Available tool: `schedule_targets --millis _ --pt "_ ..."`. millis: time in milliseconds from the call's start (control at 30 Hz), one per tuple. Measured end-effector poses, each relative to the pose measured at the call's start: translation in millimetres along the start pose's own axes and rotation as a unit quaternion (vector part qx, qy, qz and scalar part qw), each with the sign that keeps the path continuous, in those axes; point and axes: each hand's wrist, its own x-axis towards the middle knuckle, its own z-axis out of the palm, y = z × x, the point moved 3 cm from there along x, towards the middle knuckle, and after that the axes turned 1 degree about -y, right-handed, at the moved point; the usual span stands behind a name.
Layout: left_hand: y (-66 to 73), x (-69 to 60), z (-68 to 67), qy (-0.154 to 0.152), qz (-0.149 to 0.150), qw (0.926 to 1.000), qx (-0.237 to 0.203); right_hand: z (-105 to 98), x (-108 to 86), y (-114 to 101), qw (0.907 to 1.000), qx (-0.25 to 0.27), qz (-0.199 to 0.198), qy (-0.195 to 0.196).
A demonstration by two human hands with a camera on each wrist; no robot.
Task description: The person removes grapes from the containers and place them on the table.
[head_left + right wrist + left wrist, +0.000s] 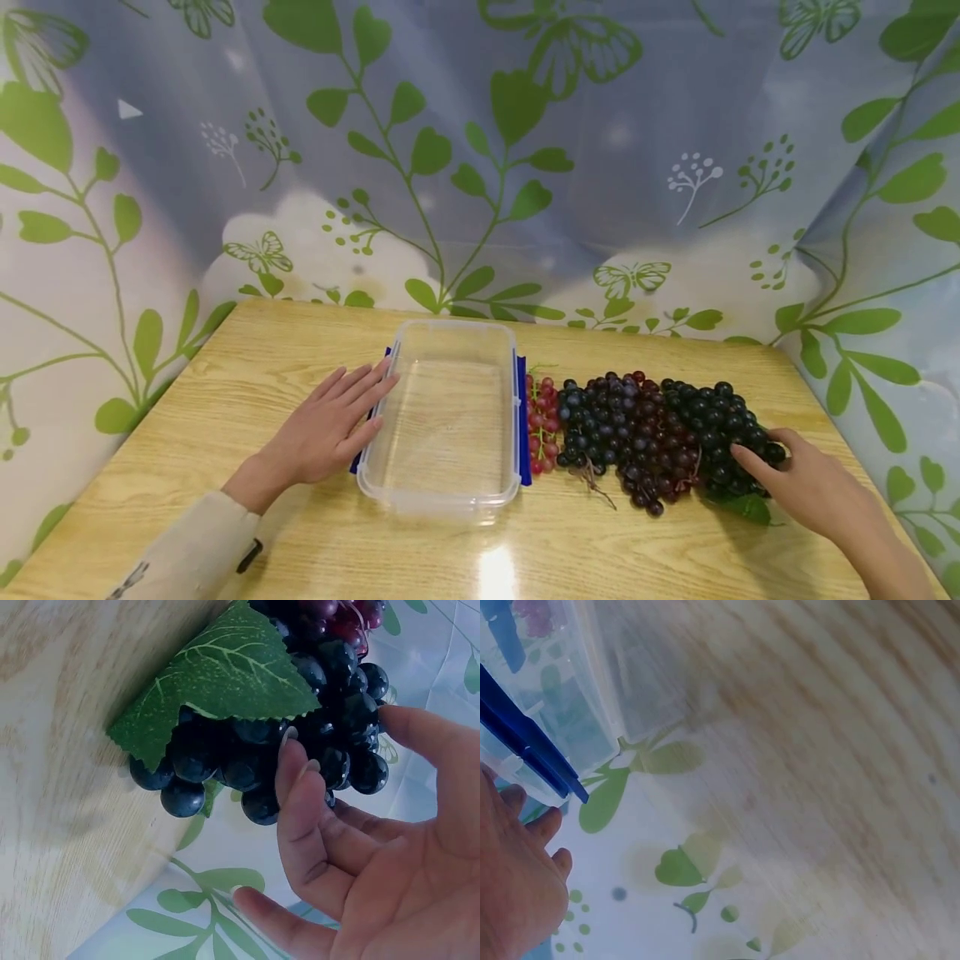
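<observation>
A clear plastic container point(450, 498) with blue side clips stands on the table without a lid on top. My left hand point(330, 427) lies along its left side, fingers straight and touching the rim. In the left wrist view, the same hand point(517, 877) is beside a blue clip point(532, 742). At the right, my right hand point(813, 487) grips the end of a black grape bunch point(716, 425) between thumb and fingers. The right wrist view shows curled fingers of that hand point(390, 855) against the black grapes point(247, 761), with a green leaf point(217, 675) on the bunch.
Red grapes point(543, 425) lie against the container's right clip. Next to them are a blue-black bunch point(600, 417) and a dark red bunch point(660, 454), touching one another. A patterned curtain point(480, 208) rises behind and beside the wooden table point(300, 533).
</observation>
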Motion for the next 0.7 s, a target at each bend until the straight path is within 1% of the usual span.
schedule_targets --millis 100,167,267,367,500,600,700 --pt "-0.3 0.8 -1.8 0.003 0.002 1.0000 0.004 -0.6 0.1 0.2 0.9999 0.010 0.000 -0.001" --pt "-0.3 0.9 -2.5 0.003 0.001 1.0000 0.005 -0.7 0.0 0.0 1.0000 0.007 -0.001 -0.001" --pt "-0.1 1.4 -3.2 0.002 0.000 1.0000 0.005 0.1 -0.5 -0.2 0.9999 -0.013 0.004 0.002" --pt "-0.1 2.2 -4.7 0.003 -0.003 1.0000 0.003 1.0 -1.7 0.1 0.9990 -0.038 0.021 0.006" --pt "-0.7 3.5 -7.9 0.009 -0.009 0.9998 -0.014 -1.1 -2.7 0.8 0.9975 -0.062 0.034 0.011" --pt "-1.8 2.8 -10.5 0.020 -0.016 0.9993 -0.029 -5.2 -3.3 0.8 0.9969 -0.071 0.026 0.024" --pt "-4.0 0.7 -13.9 0.033 -0.028 0.9985 -0.032 -9.8 -4.5 0.7 0.9959 -0.074 0.015 0.050"
